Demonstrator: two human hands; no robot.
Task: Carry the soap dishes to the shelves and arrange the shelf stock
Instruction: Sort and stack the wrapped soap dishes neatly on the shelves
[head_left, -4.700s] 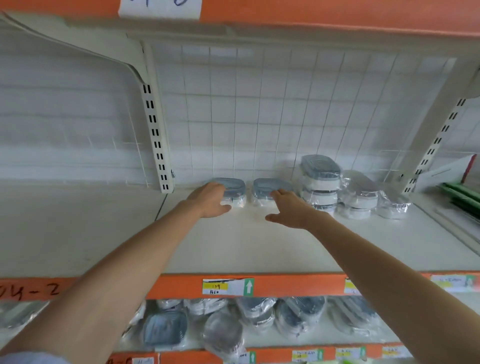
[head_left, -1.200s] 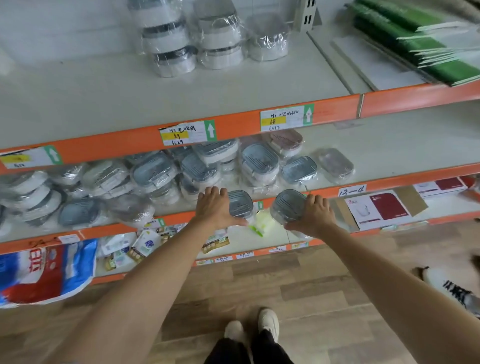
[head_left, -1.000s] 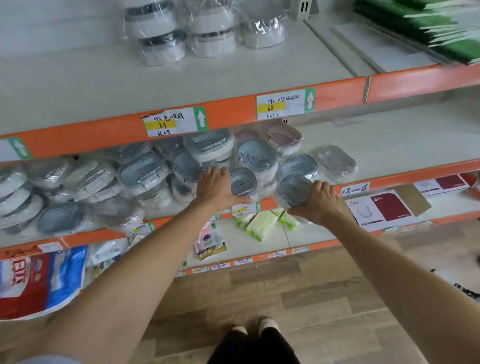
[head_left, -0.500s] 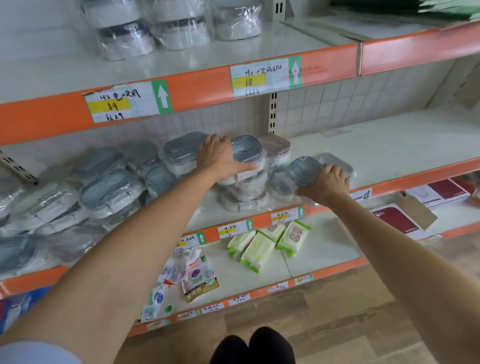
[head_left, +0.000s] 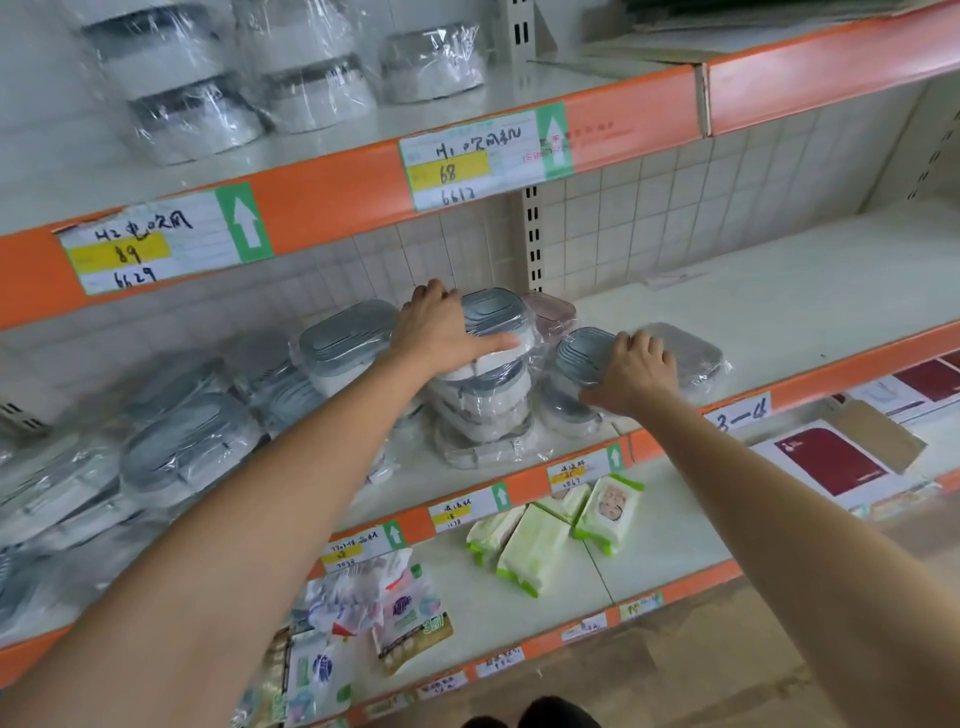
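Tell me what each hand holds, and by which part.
Left hand: wrapped grey-lidded white soap dish atop the stack, by its lid and near side. Right hand: similar dish, by its right end.

Handwritten price tags (head_left: 165, 244) with green arrows stuck along the orange shelf edges. Lower shelf: three green-and-white wipe packs (head_left: 540, 540) lying close together, a loose heap of printed pouches (head_left: 400, 618) to their left, near the front edge. Far right, a flat white sheet with a dark red panel (head_left: 826, 462); wood-pattern floor (head_left: 691, 670) below.
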